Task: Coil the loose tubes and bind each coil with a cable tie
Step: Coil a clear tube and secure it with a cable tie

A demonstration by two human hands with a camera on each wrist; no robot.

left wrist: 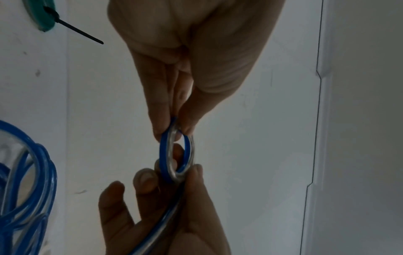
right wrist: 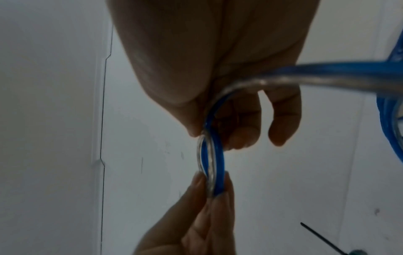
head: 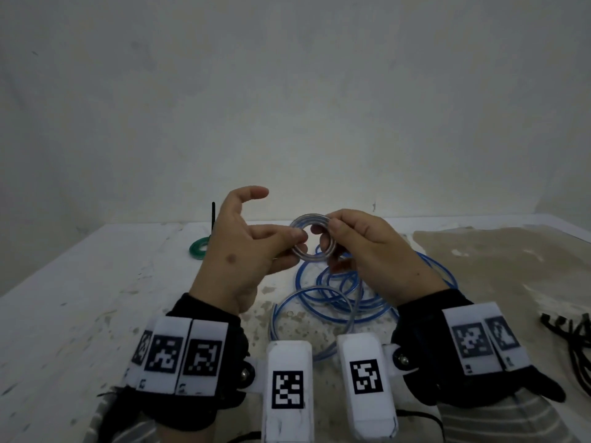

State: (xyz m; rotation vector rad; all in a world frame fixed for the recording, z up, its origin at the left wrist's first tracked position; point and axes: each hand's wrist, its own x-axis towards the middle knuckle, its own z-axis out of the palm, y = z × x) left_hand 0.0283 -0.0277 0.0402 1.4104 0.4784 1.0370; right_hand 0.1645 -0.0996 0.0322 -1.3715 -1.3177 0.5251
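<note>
From the head view, a bare wall backs the pale worktop [head: 96, 298]. One green coil [head: 199, 247] lies bound far left; both hands pinch a small coil [head: 312, 238] above the loose blue tube [head: 351, 292]. Spare ties [head: 572, 334] wait near right.

Left wrist view: left hand [left wrist: 191, 60] pinches the coil's rim.

Right wrist view: right hand [right wrist: 218, 60] pinches it too, tube trailing right; open room left.

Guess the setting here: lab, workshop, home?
Probably a makeshift workbench for data capture, not a home. A worn, stained white table against a bare wall, loose blue tube, a green coil already tied, spare black cable ties.
</note>
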